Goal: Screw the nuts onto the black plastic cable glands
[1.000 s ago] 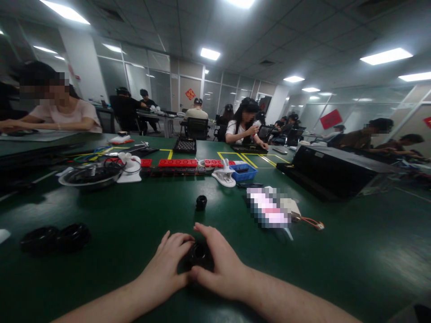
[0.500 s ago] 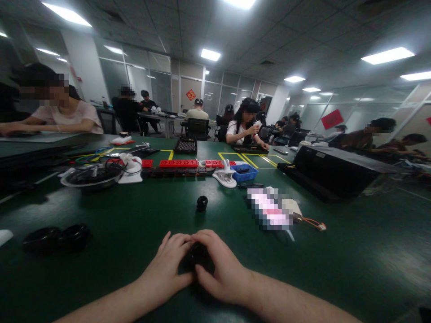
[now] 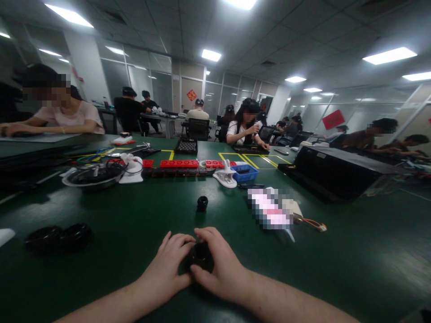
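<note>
A glossy black round piece with a hole in its top stands on the green table at the near middle, between my two hands. My left hand curls around its left side, thumb at the front and fingers at the back. Around its right side is my right hand, with the thumb in front and the fingertips behind. Both hands partly cover the piece. Farther out stands a smaller black ridged piece. Two wider black ring-shaped pieces, a left one and a right one, lie side by side on the left.
A phone, blurred out, lies right of centre beside a beige block with orange wires. Farther back are a blue tray, a white clip, red blocks and a bowl. A large black case stands right. Several people sit around.
My right hand's fingers have shifted on the black piece, and the hole in its top now shows more. My left hand has hardly moved.
</note>
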`<state>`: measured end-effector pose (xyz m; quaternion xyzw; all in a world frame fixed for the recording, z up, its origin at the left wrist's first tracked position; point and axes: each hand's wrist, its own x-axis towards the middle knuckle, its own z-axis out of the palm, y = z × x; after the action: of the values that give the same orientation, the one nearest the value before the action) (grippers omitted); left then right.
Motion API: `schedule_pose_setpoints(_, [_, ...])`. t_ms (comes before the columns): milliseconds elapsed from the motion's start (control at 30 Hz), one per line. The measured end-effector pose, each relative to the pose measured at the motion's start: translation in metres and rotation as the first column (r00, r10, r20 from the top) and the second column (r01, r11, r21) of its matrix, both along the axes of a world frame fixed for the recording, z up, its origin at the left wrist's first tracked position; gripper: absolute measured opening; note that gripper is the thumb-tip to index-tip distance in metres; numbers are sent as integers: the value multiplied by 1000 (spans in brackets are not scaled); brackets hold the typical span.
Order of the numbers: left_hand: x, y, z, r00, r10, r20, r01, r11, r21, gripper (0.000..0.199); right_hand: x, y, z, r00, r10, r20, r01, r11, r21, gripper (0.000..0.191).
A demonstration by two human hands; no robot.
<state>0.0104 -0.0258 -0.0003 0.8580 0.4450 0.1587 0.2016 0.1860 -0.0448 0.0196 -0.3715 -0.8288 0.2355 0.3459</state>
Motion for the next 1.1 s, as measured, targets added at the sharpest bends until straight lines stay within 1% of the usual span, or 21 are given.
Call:
schedule_pose_setpoints(100, [-1,1,-3,1000,7,19,-7,1000,20,42,2,0,-1,997,70,-20,-69,996,60,68])
schedule_pose_setpoints(167, [-1,2,-4,1000,-3,20,2,1000,15,42,2,0,-1,999,31,22,-33,997,63,70])
schedule_pose_setpoints(233, [-1,2,-4,1000,-17,16,17,1000,7,41,1,1,-2,998,-40,51,39,999,22,72])
schedule_pose_setpoints(300, [-1,1,-2,1000,-17,21,17,1000,8,39,0,1,-2,996,-73,47,74,997,-25,70])
schedule_pose_setpoints(333, [0,0,-2,1000,-11,26,10,1000,12,38,0,1,-1,998,-61,34,62,998,-33,66])
schedule_pose_setpoints(400, [0,-1,-2,999,-1,34,0,1000,20,40,1,0,-1,1000,17,5,-17,1000,-10,61])
schedule_pose_setpoints(467, [0,0,-4,1000,1,31,-2,1000,24,43,3,-1,0,995,98,5,-98,994,43,65])
schedule_pose_setpoints(500, [-1,0,-5,1000,3,28,-3,1000,28,44,3,-2,0,994,111,18,-112,992,66,68])
schedule_pose_setpoints(533, [-1,1,-7,1000,6,27,-7,999,31,44,3,-2,0,994,99,37,-101,992,78,71])
schedule_pose_setpoints(600, [-2,2,-8,1000,8,31,-9,999,38,42,2,-2,1,996,20,82,-25,998,63,74])
schedule_pose_setpoints(667, [-2,3,-8,999,-6,40,5,999,40,41,1,0,1,990,-60,124,60,998,2,76])
schedule_pose_setpoints(733, [-2,2,-8,999,-20,50,18,999,42,40,1,2,1,985,-109,137,119,991,-68,74])
schedule_pose_setpoints(800, [-2,2,-7,998,-17,54,14,999,45,39,2,2,0,990,-92,106,103,989,-104,71])
schedule_pose_setpoints(867, [-2,1,-6,999,-5,51,3,999,47,41,4,2,-1,998,-7,59,12,996,-93,74])
schedule_pose_setpoints(933, [-1,1,-6,999,-2,42,0,999,41,42,5,1,-1,997,66,40,-64,997,-46,78])
schedule_pose_setpoints(967, [-1,1,-6,999,-4,35,3,999,36,42,5,1,-1,997,66,45,-64,997,-32,80])
schedule_pose_setpoints(1000, [-1,1,-5,1000,-9,29,8,999,32,41,5,1,0,998,40,56,-39,999,-31,82])
schedule_pose_setpoints(1100, [-2,2,-5,1000,-23,21,23,999,24,39,3,2,2,989,-93,114,104,990,-99,92])
